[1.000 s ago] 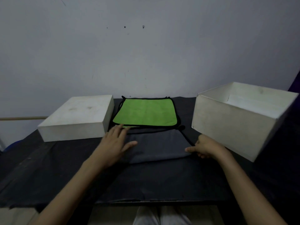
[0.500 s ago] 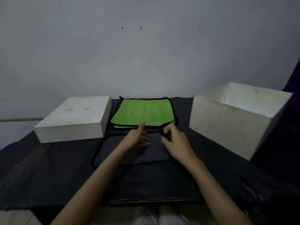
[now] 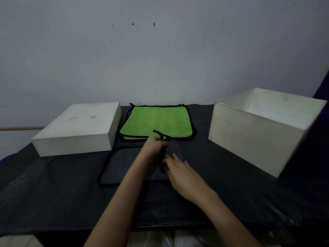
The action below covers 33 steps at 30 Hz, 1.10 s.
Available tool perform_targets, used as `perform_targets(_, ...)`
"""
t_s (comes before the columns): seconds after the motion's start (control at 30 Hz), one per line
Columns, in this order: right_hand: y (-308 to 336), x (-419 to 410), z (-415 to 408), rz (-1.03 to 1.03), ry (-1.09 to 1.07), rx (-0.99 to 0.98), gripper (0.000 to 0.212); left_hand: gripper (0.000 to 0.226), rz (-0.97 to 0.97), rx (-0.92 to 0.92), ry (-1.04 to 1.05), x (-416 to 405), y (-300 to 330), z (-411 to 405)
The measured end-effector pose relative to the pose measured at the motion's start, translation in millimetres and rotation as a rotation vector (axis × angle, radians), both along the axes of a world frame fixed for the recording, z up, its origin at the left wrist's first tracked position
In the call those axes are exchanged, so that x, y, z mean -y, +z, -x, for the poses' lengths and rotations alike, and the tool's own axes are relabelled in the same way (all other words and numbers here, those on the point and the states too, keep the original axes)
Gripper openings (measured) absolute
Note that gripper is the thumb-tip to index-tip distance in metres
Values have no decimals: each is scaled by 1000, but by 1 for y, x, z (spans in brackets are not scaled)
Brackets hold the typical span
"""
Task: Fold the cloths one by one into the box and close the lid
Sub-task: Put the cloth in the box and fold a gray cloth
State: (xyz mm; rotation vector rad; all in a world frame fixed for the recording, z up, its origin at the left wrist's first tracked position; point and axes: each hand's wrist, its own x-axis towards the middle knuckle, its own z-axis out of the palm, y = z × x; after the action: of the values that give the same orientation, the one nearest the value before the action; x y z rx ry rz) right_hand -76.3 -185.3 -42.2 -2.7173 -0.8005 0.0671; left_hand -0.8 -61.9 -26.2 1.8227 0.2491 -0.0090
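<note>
A dark grey cloth (image 3: pixel 116 165) with black trim lies folded on the black table in front of me. My left hand (image 3: pixel 154 146) pinches its raised black-trimmed edge at the far side. My right hand (image 3: pixel 179 171) rests with spread fingers against the same folded edge, nearer to me. Behind the grey cloth lies a stack of green cloths (image 3: pixel 156 122) with black trim. The open white box (image 3: pixel 256 134) stands at the right, tilted in view. The white lid (image 3: pixel 78 129) lies upside down at the left.
The table (image 3: pixel 53 189) is covered in black sheet and reaches to a pale wall behind. A wooden bar (image 3: pixel 19 128) runs along the wall at the far left. The table's front edge is just before my lap.
The grey cloth has been folded over from the right toward the left. My right hand came in from the cloth's right edge to its middle, and my left hand now pinches the raised edge.
</note>
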Motion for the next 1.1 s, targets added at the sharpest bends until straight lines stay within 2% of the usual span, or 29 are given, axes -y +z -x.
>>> perform_targets(0.07,-4,2,1,40,10,0,44,36,-142,37,53,-1,-8,-3)
perform_targets(0.23,-6,3,5,122,-5,0,53,11,-471,167,120,-2,-7,1)
perform_targets(0.3,-6,1,11,150,-10,-11,54,31,-545,211,118,1,-11,1)
perform_targets(0.4,-1,4,24,155,9,-65,53,50,-818,205,175,1,-17,6)
perform_targets(0.5,14,12,22,-66,-64,-122,40,60,-912,285,310,-3,-15,10)
perform_targets(0.57,23,15,12,-202,-215,-68,32,49,-843,394,351,-5,-12,11)
perform_targets(0.63,26,16,0,-152,-368,-68,41,33,-736,427,286,-7,-10,12)
perform_targets(0.73,24,12,-11,6,-434,-177,56,23,-705,275,24,-13,-15,11)
perform_targets(0.83,21,9,-20,-87,-428,-272,26,26,-678,205,-29,-14,-15,12)
perform_targets(0.9,22,8,-26,-232,-449,-319,27,26,-584,209,17,-15,-12,14)
perform_targets(1.0,25,-1,-24,-382,-452,-289,19,27,-311,202,69,-21,-8,10)
perform_targets(1.1,30,-20,-10,-403,-420,-133,33,44,0,132,54,-26,-1,12)
